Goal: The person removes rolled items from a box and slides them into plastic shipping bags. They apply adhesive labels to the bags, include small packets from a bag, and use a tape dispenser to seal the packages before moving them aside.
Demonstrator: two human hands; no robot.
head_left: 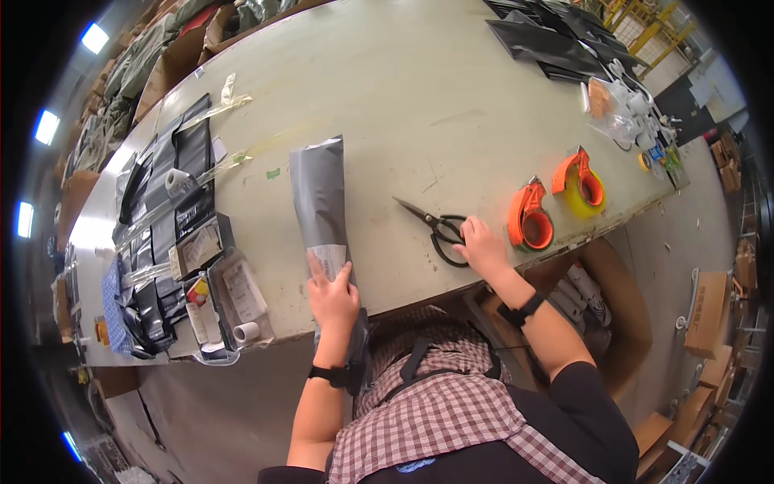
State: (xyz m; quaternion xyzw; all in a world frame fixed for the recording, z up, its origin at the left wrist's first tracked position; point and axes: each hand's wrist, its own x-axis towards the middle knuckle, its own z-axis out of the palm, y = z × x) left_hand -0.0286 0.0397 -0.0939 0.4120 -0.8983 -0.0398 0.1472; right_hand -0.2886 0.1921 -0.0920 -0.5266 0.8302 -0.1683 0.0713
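A long grey plastic mailing bag (318, 189) lies on the table in front of me, its near end hanging over the front edge. My left hand (333, 298) rests flat on it with the fingers spread, touching a white label (329, 258) on the bag. To the right, black-handled scissors (439, 234) lie with their closed blades pointing to the far left. My right hand (484, 248) has its fingers curled at the handle loops; the palm side is hidden. Just beyond that hand stand an orange tape dispenser (528, 214) and another orange tape dispenser (579, 181) with yellowish tape.
Black plastic bags (189, 145) and a clear bin (242, 290) holding labels and a small roll occupy the table's left side. More black bags (548, 40) lie at the far right, near a plastic bag of white rolls (621, 105). An open carton (621, 315) stands below the front edge.
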